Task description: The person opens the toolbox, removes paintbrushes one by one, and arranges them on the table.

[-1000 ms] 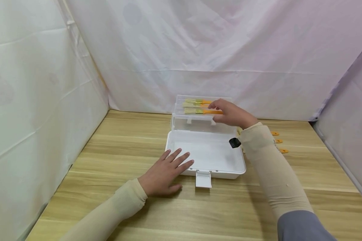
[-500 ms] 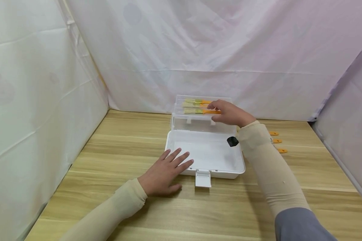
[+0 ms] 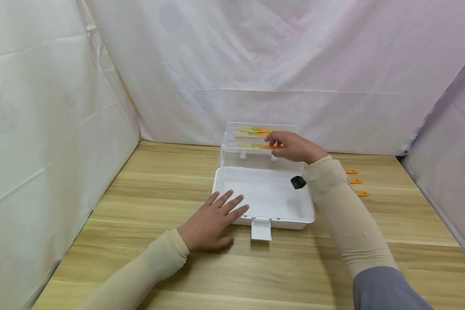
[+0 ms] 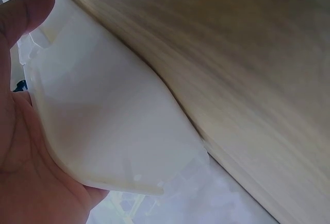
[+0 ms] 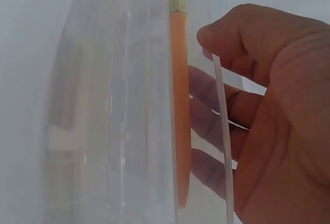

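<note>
A white box (image 3: 271, 225) stands open on the table, with clear stepped trays (image 3: 228, 140) raised at its back. My left hand (image 3: 209, 228) rests with spread fingers on the box's front left corner; in the left wrist view its palm lies along the white wall (image 4: 108, 100). At the trays is my right hand (image 3: 296, 147), its fingers loosely bent. Beside it a paintbrush (image 3: 269, 147) lies in the front tray, seen through the clear wall. In the right wrist view its orange handle (image 5: 180, 105) is apart from the thumb. Farther back lie two more paintbrushes (image 3: 249, 129).
Several orange handle ends (image 3: 356, 181) show on the table right of the box, partly behind the right forearm. A white latch (image 3: 261, 231) hangs at the box front. Pale sheets (image 3: 255, 56) enclose the wooden table (image 3: 159, 172).
The front paintbrush has sunk into its clear tray and my right hand has let go of it, moving slightly left and down. My left hand has stayed put.
</note>
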A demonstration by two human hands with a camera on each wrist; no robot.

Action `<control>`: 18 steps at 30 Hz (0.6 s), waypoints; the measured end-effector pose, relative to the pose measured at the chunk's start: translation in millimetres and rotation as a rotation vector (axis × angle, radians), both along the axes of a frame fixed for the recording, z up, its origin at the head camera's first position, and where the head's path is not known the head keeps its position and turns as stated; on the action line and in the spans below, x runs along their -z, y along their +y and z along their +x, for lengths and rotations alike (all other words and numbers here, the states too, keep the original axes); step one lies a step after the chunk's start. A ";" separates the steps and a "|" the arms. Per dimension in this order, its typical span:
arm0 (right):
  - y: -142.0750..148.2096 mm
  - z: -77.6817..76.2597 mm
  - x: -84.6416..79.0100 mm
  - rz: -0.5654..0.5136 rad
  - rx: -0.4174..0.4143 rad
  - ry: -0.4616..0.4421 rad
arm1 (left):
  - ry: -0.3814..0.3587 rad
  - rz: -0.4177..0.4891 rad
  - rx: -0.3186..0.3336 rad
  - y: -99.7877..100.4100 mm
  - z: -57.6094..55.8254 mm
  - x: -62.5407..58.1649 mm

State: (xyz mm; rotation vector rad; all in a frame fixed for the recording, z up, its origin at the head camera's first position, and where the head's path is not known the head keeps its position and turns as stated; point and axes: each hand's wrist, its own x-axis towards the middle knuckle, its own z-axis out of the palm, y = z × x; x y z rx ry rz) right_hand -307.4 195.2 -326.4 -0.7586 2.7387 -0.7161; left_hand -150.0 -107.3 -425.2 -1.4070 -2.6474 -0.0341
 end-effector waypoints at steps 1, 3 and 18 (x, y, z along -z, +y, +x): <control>0.1 0.1 0.2 0.001 -0.007 0.002 | 0.000 0.001 0.001 0.1 0.1 0.0; 1.1 -0.3 1.2 0.007 -0.025 0.011 | 0.001 0.003 0.002 0.2 0.1 0.2; 0.5 3.3 3.5 0.021 -0.029 0.000 | -0.012 -0.013 -0.001 0.2 -2.4 1.0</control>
